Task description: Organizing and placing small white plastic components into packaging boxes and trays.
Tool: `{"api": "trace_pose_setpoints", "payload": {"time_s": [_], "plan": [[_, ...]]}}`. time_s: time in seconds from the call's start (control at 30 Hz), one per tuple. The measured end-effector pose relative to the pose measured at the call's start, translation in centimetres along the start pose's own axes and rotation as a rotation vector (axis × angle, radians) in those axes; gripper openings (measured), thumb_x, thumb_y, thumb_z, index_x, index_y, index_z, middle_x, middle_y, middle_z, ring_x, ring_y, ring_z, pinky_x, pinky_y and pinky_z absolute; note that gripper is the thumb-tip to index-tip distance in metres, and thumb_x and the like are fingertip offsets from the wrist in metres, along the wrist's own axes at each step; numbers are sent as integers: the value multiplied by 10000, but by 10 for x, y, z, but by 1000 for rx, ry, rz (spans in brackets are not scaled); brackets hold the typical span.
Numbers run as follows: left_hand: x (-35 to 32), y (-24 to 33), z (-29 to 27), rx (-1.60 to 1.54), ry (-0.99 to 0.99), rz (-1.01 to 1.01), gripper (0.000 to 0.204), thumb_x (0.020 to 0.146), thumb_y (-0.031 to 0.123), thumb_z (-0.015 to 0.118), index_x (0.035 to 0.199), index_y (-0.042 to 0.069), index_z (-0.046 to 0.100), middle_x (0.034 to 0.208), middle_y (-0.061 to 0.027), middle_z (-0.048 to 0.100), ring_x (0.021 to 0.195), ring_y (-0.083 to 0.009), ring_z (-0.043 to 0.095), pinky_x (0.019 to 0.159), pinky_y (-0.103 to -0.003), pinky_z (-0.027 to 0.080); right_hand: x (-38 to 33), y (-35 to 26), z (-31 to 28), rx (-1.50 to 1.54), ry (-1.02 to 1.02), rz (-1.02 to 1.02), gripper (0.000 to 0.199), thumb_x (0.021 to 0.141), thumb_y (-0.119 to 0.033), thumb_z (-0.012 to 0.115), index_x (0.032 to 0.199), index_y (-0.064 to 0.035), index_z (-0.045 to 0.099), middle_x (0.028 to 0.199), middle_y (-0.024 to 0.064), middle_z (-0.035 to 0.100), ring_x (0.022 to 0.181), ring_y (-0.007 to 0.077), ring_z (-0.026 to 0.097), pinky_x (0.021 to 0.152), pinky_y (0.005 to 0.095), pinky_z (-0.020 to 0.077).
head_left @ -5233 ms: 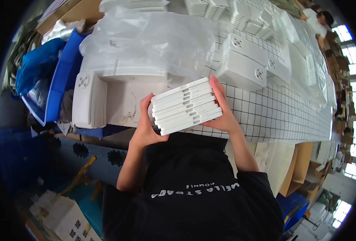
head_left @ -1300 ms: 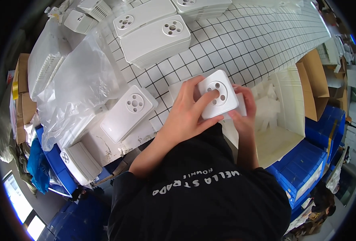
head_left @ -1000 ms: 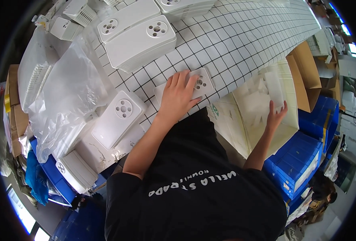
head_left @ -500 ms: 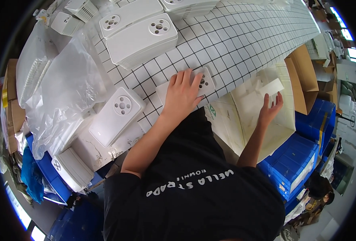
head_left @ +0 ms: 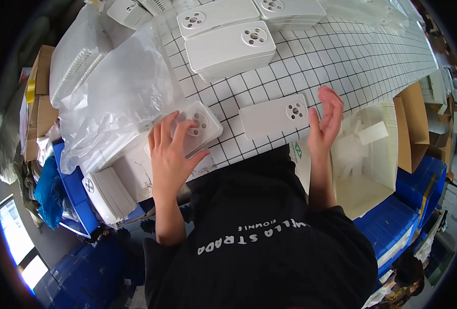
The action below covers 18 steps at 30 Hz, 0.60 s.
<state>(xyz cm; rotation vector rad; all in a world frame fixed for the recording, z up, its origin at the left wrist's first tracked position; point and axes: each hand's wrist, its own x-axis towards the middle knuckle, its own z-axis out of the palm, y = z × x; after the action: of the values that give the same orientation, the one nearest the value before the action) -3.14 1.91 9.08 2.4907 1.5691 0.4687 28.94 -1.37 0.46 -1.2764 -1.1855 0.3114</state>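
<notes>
A white phone-shaped plastic panel [head_left: 267, 117], with a round cluster of holes near its right end, lies flat on the grid-lined table before me. Beside that end my right hand [head_left: 325, 118] is raised with its fingers stretched, holding nothing. My left hand [head_left: 169, 149] spreads its fingers over a small stack of similar white panels [head_left: 211, 126] at the table's near left edge. Its fingertips are at the top panel, but it does not grip it; whether they press on it I cannot tell.
Taller stacks of these panels [head_left: 233, 49] stand at the back. Clear plastic bags [head_left: 117, 77] cover the left side. A cream-coloured bin [head_left: 380, 172] holding a white piece [head_left: 374, 133] is at the right, near a cardboard box [head_left: 411, 126] and blue crates [head_left: 385, 226].
My left hand has left the single panel and moved left to the small stack. My right hand has come from over the bin to the panel's right end. The view has shifted.
</notes>
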Motion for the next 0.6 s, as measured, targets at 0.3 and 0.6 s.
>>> {"api": "trace_pose_setpoints", "payload": {"time_s": [0.3, 0.6], "plan": [[1, 3, -4, -207, 47, 43, 597, 619, 166, 907, 1167, 135, 672, 1350, -153, 526, 1145, -388, 549, 921, -487, 484, -8, -35, 32, 256, -147, 15, 459, 856, 43, 641, 1300, -4, 531, 1370, 164, 494, 1309, 286, 476, 1092, 409, 409], [44, 102, 52, -407, 100, 391, 641, 648, 237, 895, 1223, 119, 639, 1326, -179, 528, 1138, -386, 554, 930, -461, 474, -23, -34, -2, 1075, -213, 671, 438, 972, -76, 499, 1403, -5, 515, 1299, 127, 611, 1189, 214, 601, 1036, 318, 443]]}}
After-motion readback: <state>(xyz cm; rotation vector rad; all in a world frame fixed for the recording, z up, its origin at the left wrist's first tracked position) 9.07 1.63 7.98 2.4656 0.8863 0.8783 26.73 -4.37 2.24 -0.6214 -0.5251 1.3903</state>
